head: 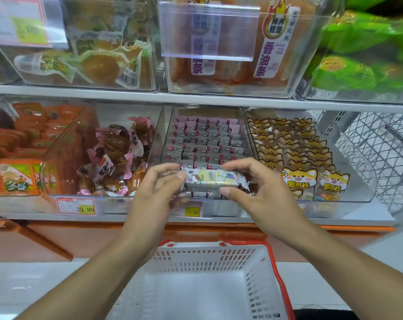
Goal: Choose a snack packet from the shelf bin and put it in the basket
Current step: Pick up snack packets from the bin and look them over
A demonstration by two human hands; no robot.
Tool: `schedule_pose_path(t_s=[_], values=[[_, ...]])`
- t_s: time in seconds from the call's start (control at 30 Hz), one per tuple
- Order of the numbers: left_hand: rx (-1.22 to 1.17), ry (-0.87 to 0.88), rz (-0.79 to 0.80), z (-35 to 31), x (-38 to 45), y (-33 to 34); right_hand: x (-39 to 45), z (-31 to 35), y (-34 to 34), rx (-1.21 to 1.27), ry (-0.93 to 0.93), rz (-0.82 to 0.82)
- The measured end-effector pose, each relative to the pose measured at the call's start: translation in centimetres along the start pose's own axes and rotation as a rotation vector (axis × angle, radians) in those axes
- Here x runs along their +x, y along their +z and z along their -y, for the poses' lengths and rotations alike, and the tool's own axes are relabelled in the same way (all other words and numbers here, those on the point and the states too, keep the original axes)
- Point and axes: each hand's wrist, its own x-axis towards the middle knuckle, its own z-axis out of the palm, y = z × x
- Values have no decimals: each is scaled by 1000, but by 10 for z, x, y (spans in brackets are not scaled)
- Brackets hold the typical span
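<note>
We hold the snack packet level between both hands, just in front of the middle shelf bin it matches. Our left hand pinches its 9 o'clock end, our right hand its 3 o'clock end, each grip closed on the wrapper. The basket waits open at 6 o'clock, directly below. We judge it best to lower the packet straight down and free one grip only once it is inside the rim.

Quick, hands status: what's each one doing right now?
Left hand: pinching the left end of the packet.
Right hand: pinching its right end.
</note>
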Motion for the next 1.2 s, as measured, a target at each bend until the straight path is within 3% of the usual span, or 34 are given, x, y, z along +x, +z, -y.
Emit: schedule_pose_path(t_s=[0.17, 0.43, 0.57, 0.73, 0.8, 0.9, 1.0, 1.2], values=[[383, 321, 203, -6, -5, -5, 3, 3, 0, 360, 200, 53], [492, 365, 173, -6, -3, -8, 6, 0, -1, 511, 442, 144], [323, 192, 140, -1, -3, -5, 7, 1, -4, 491, 456, 160], [21, -239, 28, -1, 1, 1, 8, 3, -7, 521, 313, 261], [-58, -376, 60, 1, 2, 0, 6, 1, -5, 466, 291, 213], [-31, -431, 91, 5, 2, -1, 6, 0, -3, 419, 297, 113], [52, -350, 108, 6, 0, 0, 8, -2, -1, 477, 320, 60], [102, -1, 79, 8, 3, -2, 11, -1, -2, 577, 427, -30]])
